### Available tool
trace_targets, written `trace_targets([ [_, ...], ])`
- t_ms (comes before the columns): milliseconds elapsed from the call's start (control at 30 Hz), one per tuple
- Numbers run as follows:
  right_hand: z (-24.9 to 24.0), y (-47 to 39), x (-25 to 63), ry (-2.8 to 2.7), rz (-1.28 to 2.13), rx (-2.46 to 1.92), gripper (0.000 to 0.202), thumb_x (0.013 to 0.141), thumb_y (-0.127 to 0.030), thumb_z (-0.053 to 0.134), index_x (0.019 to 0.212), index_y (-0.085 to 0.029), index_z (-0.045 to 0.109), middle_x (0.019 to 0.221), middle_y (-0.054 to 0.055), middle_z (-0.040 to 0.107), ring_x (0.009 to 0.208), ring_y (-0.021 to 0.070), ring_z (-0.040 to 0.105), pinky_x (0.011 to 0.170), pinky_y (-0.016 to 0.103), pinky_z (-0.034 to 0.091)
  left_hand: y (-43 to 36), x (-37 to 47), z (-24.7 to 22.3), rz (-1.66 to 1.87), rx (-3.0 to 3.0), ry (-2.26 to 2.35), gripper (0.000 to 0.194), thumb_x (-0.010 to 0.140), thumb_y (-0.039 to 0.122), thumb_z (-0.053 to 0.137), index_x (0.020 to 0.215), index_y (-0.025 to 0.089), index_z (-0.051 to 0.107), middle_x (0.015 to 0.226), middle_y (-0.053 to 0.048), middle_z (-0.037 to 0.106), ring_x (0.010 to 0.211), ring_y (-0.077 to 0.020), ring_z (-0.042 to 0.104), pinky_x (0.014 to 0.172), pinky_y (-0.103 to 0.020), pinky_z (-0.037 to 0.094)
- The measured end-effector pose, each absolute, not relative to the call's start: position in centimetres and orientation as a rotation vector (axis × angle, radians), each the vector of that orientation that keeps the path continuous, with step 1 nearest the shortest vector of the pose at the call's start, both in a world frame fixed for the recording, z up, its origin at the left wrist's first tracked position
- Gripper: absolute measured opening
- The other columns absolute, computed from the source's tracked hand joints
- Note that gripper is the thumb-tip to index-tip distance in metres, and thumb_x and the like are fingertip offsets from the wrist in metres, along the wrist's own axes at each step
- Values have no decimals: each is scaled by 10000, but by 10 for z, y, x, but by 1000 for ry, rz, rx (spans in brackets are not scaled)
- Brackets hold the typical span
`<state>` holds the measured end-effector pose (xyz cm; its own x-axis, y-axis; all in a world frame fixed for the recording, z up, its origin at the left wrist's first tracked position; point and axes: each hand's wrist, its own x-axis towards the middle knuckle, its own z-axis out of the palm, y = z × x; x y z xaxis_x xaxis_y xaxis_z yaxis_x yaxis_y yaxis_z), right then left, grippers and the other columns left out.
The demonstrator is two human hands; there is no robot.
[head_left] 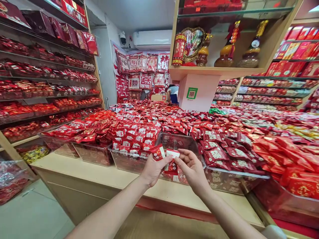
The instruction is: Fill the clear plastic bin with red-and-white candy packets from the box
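My left hand (152,171) is closed on small red-and-white candy packets; one packet (158,153) sticks up between its thumb and fingers. A second red packet (171,166) with a white top hangs between both hands. My right hand (191,166) pinches the right edge of that second packet with thumb and fingertips. Both hands are held over the front of a clear plastic bin (178,141), whose visible inside shows few packets. The lower part of the bin is partly hidden by my hands.
Neighbouring bins are heaped with red packets (137,136), dark red packets (215,152) and bright red ones (296,166). A pale wooden counter edge (99,172) runs in front. Packed shelves (47,63) stand at left; a display cabinet (216,69) overhangs the bins. A person (173,91) is at the back.
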<state>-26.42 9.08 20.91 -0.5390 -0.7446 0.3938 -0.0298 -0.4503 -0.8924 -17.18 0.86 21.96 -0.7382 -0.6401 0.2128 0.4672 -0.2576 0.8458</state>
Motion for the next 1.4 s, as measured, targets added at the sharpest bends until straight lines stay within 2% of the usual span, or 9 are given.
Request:
trace_targets([
  [167,207,91,-265,1387,-2083,-1109,277,688,-267,591,899,-197,427,580,-62,504,548,82,478,539,210,385,8,-173,213,-1986,333,-1405,268,583,236,679,815,137,589,774,-38,631,678,-128,573,677,-275,467],
  [267,205,92,-266,1439,-2072,-1144,240,696,-275,579,869,-195,433,554,-70,480,494,69,434,483,194,348,8,-173,212,-1978,398,-1428,277,564,247,691,799,139,594,735,-33,634,631,-120,570,615,-255,472],
  [500,204,91,-266,1355,-2017,-1252,313,702,-284,571,962,-206,416,790,13,592,730,131,553,668,274,432,6,-173,218,-1884,376,-1375,279,528,232,706,768,116,624,752,-58,655,677,-165,599,675,-297,481],
  [700,204,92,-267,1421,-2001,-1196,222,697,-280,577,847,-202,433,710,-7,595,673,121,561,630,260,443,7,-173,216,-1857,385,-1424,258,549,214,692,767,96,620,769,-79,657,708,-188,604,711,-332,479],
  [900,202,91,-268,1474,-2029,-1253,290,655,-267,616,895,-200,470,836,30,592,780,142,556,702,289,447,7,-173,219,-1944,394,-1242,308,520,218,707,786,112,594,784,-75,651,705,-197,609,671,-353,490],
  [1067,202,91,-271,1411,-2000,-1212,220,666,-257,602,834,-204,471,752,4,586,710,124,556,659,275,457,6,-174,216,-1966,365,-1245,283,515,200,711,755,116,587,737,-50,649,683,-189,607,654,-340,493],
  [1200,205,93,-272,1450,-1920,-1343,278,659,-243,608,915,-205,505,813,21,597,740,140,549,688,295,450,7,-176,213,-1836,354,-1309,258,527,213,705,738,111,597,675,-32,638,611,-158,593,621,-310,490],
  [1300,210,96,-273,1557,-1907,-1383,176,675,-254,592,838,-190,570,775,23,603,688,140,545,656,294,452,7,-175,216,-1805,352,-1306,209,561,237,688,704,117,594,661,-17,627,607,-131,583,638,-282,485],
  [1400,218,100,-273,1516,-2080,-1307,116,692,-246,577,798,-202,583,737,5,613,662,134,555,644,293,458,6,-172,224,-1923,376,-1233,210,625,288,644,739,123,582,778,-49,635,692,-136,594,694,-288,480],
])
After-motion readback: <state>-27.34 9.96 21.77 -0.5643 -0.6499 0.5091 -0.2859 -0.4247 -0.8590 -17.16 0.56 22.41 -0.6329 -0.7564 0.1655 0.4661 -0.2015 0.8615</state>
